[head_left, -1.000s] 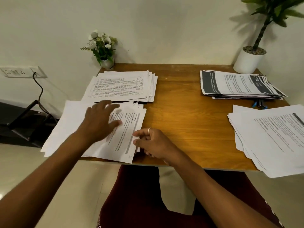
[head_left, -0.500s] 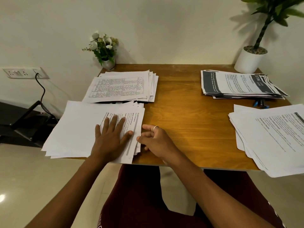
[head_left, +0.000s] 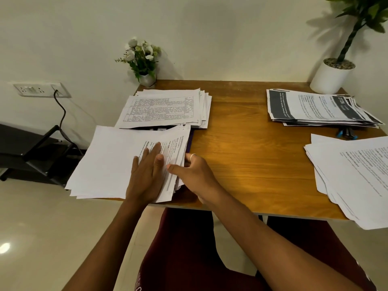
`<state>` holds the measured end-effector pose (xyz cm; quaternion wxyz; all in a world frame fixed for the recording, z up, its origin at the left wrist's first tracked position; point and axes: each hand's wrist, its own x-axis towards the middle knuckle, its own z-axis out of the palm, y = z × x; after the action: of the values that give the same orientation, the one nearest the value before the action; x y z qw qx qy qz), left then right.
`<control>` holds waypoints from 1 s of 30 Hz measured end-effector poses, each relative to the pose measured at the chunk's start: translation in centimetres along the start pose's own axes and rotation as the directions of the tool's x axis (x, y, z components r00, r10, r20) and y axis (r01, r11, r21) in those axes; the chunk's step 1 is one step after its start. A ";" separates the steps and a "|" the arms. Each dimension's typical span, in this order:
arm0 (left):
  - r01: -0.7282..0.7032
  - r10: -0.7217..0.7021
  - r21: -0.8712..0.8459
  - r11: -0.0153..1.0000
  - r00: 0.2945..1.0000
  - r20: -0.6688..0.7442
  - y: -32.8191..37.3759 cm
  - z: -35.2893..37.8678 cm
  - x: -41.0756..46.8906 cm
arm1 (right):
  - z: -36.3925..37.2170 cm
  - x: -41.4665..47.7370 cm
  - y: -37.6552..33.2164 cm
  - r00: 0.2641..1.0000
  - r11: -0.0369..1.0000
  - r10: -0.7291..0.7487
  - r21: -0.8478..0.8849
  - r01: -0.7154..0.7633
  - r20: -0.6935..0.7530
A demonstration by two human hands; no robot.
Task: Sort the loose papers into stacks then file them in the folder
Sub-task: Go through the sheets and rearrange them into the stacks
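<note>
While the left hand lies flat on the near-left stack of papers, fingers straight, close together and pressing down, the right hand has come to the stack's right edge. A second ago the left hand was reaching across the top of the sheets with its fingers spread. The right hand sat just beside the edge with nothing in it. Now the right thumb lies on top of the edge and the other fingers are tucked under it, so this hand pinches the side of the pile. The sheets there are lifted and fanned a little. A dark purple strip shows under that edge. I think it is the folder, but too little shows to be sure.

Three more piles lie on the wooden table: the far-left stack, the dark-banded stack and the near-right stack.

The papers look sorted already, so I think the person is squaring this pile to lift it — or to get at the folder. Its left side hangs over the table's edge, so it could slide off if the flat hand lets go too soon.
</note>
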<state>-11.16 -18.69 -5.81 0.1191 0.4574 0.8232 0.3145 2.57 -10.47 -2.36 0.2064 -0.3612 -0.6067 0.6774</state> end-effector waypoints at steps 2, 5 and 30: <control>-0.011 0.011 -0.010 1.000 1.000 0.008 0.0 -0.1 0.0 | 0.5 0.6 -0.4 0.998 0.998 0.058 0.019 -0.058 0.021; -0.031 0.030 0.043 0.999 0.999 0.022 -0.2 -0.1 0.0 | 1.0 1.4 -0.5 0.996 0.996 0.089 -0.027 -0.089 0.017; 0.080 0.076 -0.276 0.958 0.855 0.512 11.0 -11.9 5.2 | -20.4 -1.5 -9.3 0.995 1.000 -0.025 0.021 0.023 0.092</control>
<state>-12.33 -15.01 10.76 0.4016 0.5019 0.7066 0.2959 17.12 3.86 6.97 0.1900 -0.3203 -0.6129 0.6969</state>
